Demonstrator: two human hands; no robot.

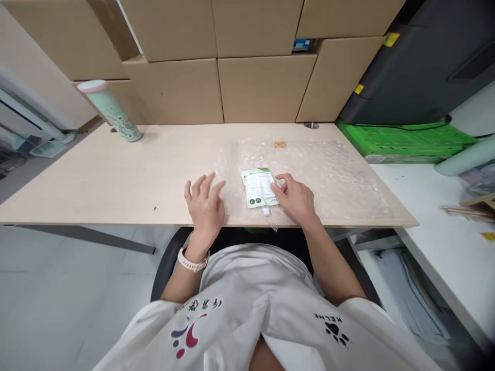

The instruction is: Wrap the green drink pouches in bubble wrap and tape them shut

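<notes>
A small white and green spouted pouch (259, 188) lies flat on a sheet of clear bubble wrap (328, 175) near the front edge of a light wooden table (116, 175). My right hand (296, 198) rests beside the pouch, its fingertips touching the pouch's right edge, fingers curled. My left hand (204, 203) hovers on the left end of the bubble wrap with fingers spread, holding nothing; a pink watch is on that wrist.
A mint green tumbler (110, 111) with a pink lid stands at the back left. A small orange object (280, 145) lies on the far part of the wrap. Cardboard boxes (216, 62) wall off the back. A green crate (402, 141) sits at right.
</notes>
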